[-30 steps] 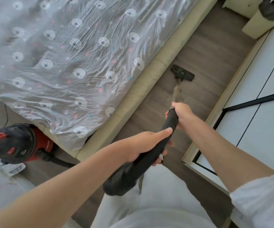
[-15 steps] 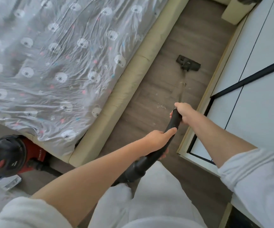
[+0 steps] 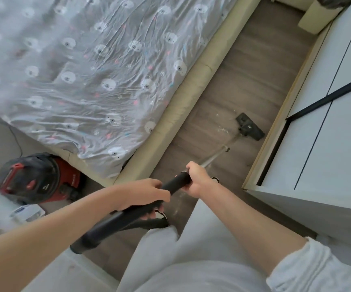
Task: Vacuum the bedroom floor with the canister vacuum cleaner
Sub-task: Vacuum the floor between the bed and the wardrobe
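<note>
Both hands hold the black vacuum handle [image 3: 175, 183]. My left hand [image 3: 147, 193] grips its lower curved part, and my right hand [image 3: 197, 179] grips higher up where the metal wand [image 3: 216, 154] begins. The wand runs forward to the black floor head [image 3: 250, 129], which rests on the grey wood floor [image 3: 240, 85] close to the wardrobe base. Pale crumbs [image 3: 223, 130] lie just left of the head. The red and black canister [image 3: 37, 178] sits on the floor at the bed's corner, to my left.
A bed [image 3: 90, 66] with a grey bear-print sheet and beige frame bounds the floor strip on the left. A white wardrobe [image 3: 328, 127] with a black handle bar bounds it on the right. A beige bin [image 3: 315, 20] stands at the far end. A small white box [image 3: 28, 212] lies by the canister.
The floor head has been drawn back toward me and to the right, nearer the wardrobe. My hands have come closer to my body. The canister has stayed put.
</note>
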{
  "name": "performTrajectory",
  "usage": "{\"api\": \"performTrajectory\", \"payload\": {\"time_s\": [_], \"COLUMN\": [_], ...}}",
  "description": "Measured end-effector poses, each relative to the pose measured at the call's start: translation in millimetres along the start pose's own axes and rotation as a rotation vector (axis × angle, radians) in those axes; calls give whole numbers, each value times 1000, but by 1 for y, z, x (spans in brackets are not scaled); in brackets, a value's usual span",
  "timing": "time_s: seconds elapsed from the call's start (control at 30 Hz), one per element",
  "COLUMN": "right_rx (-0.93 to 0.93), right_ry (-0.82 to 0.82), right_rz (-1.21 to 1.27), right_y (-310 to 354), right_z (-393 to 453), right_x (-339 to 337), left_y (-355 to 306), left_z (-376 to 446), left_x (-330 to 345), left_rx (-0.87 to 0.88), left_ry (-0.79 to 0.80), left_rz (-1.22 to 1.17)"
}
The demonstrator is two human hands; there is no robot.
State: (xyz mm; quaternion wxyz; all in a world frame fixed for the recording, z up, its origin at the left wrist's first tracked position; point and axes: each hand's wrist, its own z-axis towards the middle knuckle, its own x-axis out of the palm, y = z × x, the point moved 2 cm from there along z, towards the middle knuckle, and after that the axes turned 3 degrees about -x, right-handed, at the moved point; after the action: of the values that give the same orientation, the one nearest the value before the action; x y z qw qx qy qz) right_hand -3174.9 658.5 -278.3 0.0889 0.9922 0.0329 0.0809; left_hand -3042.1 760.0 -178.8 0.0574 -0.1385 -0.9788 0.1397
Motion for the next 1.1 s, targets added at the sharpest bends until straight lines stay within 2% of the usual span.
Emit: {"api": "performTrajectory", "payload": {"time_s": [0.13,0.27,0.43,0.57,0.77,0.97,1.1], "right_rx": [-22,-82,-166,-211,-181,22,46], "right_ry": [-44,-155,-264,-310,-189,14,0], "right_rz": [18,-39,-23,-40,-12,86,90], "right_y": [10,44,103,130,90,8,-15], "right_z": [11,30,57,73,57,-3,-25], "right_x": [-26,-65,-102,-106,-54,11,26], "left_y": [-18,-51,-108,-127,-87,-11,-7], "left_z": [15,60,118,134,79,-39,-77], "left_x": [24,53,74,73,36,-1,4], "left_rx": [6,48,54,45,6,-130,-144], "left_ry": [-39,-80,-69,-97,-102,-29,-48], "left_rz": [39,42,-20,-87,-102,-148,-20]}}
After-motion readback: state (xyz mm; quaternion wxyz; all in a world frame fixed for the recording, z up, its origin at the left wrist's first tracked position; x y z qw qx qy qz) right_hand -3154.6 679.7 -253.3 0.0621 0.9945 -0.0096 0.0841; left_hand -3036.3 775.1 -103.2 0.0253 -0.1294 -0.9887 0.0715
